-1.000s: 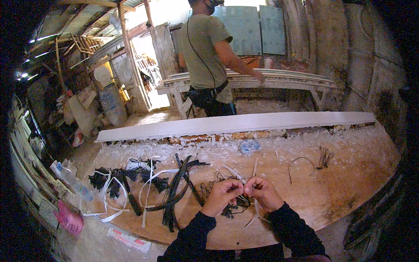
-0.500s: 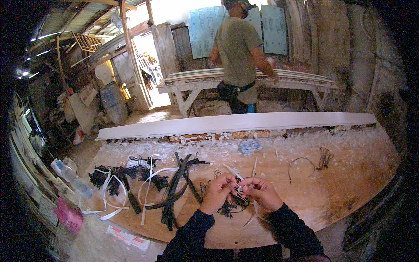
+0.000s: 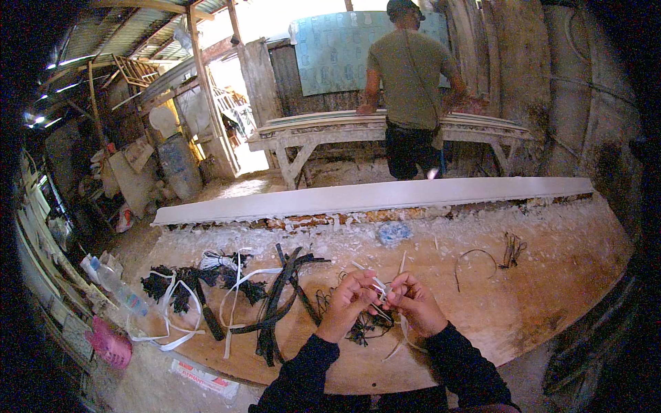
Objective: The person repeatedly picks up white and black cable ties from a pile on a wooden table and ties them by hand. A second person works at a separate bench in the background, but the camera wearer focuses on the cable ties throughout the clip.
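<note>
Table of pale brown plywood (image 3: 513, 303): work on it judged partway, one narrow white strip (image 3: 379, 283) being handled, other materials lying loose.

Co-worker in olive shirt (image 3: 411, 76), beyond the table, back turned to me.

Long white board (image 3: 372, 199), along the far edge, pale flakes beside it.

Crossed flat black straps (image 3: 267, 337) and looped white bands (image 3: 182, 339), on the left, apart from the hands.

Left hand (image 3: 344, 304) and right hand (image 3: 420, 308), near each other, thumb and fingertips of each pinched together on the strip; whether it is knotted, I cannot tell.

Tangle of thin black cord (image 3: 359, 334), below the hands, crowding their space; contact cannot be told.

Thin dark wire hoop (image 3: 475, 250), to the right, out of the way.

Crumpled bluish plastic (image 3: 394, 233), near the board.
</note>
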`<action>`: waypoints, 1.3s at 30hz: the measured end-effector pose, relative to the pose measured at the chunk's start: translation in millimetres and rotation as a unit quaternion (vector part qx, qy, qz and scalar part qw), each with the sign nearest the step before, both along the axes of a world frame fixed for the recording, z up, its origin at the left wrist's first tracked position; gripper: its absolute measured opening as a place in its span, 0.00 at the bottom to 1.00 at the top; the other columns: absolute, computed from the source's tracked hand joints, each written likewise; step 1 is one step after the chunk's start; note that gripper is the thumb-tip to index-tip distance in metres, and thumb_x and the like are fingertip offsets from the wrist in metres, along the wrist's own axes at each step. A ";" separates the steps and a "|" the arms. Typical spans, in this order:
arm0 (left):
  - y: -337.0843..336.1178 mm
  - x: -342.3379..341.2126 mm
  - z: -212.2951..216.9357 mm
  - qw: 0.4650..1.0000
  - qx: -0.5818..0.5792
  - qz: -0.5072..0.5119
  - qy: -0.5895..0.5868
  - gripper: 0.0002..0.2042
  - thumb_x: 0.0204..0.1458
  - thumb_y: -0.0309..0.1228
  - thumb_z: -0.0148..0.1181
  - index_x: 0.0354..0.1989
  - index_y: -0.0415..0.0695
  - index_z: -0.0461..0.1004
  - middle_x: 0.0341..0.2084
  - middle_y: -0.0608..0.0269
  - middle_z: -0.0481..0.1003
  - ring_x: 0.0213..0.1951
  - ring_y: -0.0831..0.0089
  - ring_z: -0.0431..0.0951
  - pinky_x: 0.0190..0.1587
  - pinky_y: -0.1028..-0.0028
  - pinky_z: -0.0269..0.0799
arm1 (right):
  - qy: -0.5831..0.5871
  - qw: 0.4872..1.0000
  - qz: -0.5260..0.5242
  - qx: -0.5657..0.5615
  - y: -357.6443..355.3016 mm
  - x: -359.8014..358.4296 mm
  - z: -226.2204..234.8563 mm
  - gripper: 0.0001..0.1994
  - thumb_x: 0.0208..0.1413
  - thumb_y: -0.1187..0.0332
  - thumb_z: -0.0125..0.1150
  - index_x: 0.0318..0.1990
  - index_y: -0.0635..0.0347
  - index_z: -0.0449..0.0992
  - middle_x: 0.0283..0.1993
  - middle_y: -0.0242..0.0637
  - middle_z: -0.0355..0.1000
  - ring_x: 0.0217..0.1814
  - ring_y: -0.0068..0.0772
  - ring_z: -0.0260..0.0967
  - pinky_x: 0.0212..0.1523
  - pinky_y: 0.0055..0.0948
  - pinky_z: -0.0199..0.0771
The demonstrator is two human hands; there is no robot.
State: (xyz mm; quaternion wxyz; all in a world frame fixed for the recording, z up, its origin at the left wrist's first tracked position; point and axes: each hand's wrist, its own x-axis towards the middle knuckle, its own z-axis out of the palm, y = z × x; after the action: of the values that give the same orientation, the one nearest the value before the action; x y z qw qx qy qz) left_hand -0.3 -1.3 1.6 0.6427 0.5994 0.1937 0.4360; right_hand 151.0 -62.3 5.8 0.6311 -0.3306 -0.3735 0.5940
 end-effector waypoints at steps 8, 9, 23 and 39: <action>1.9 -3.6 3.5 0.994 -0.024 -0.045 0.094 0.09 0.49 0.31 0.56 0.36 0.41 0.70 0.29 0.66 0.74 0.29 0.81 0.72 0.27 0.83 0.68 | -0.007 1.000 -0.002 0.005 -3.1 -7.7 4.1 0.07 0.49 0.72 0.57 0.34 0.56 0.66 0.28 0.29 0.69 0.28 0.20 0.67 0.30 0.17 0.64; 1.7 -3.1 3.1 0.996 -0.015 -0.043 0.077 0.08 0.49 0.30 0.55 0.36 0.41 0.70 0.28 0.67 0.73 0.27 0.81 0.71 0.27 0.83 0.68 | -0.018 1.000 -0.011 0.010 -3.0 -8.3 3.9 0.07 0.49 0.71 0.57 0.34 0.56 0.66 0.28 0.29 0.69 0.29 0.20 0.67 0.30 0.17 0.64; 12.8 -3.0 -8.9 0.990 0.053 0.051 0.120 0.06 0.48 0.27 0.56 0.32 0.39 0.71 0.27 0.67 0.71 0.26 0.81 0.70 0.27 0.82 0.69 | -0.385 0.909 -0.118 0.104 0.4 -6.7 -7.6 0.05 0.49 0.70 0.56 0.27 0.62 0.72 0.25 0.32 0.69 0.29 0.21 0.65 0.32 0.23 0.66; 18.1 -12.4 -7.5 0.995 0.035 0.064 0.072 0.08 0.48 0.29 0.57 0.34 0.39 0.70 0.27 0.68 0.70 0.30 0.81 0.70 0.35 0.81 0.68 | -0.429 0.881 -0.149 0.136 2.6 -6.2 -16.4 0.07 0.47 0.68 0.59 0.31 0.61 0.73 0.27 0.34 0.69 0.29 0.24 0.66 0.32 0.23 0.66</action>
State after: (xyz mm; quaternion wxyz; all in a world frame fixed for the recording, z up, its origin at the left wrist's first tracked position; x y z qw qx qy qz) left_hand -12.7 16.7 -6.0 0.5768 0.6375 0.2619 0.4385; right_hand 144.8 -59.7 -10.6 0.5293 -0.5157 -0.6309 0.2363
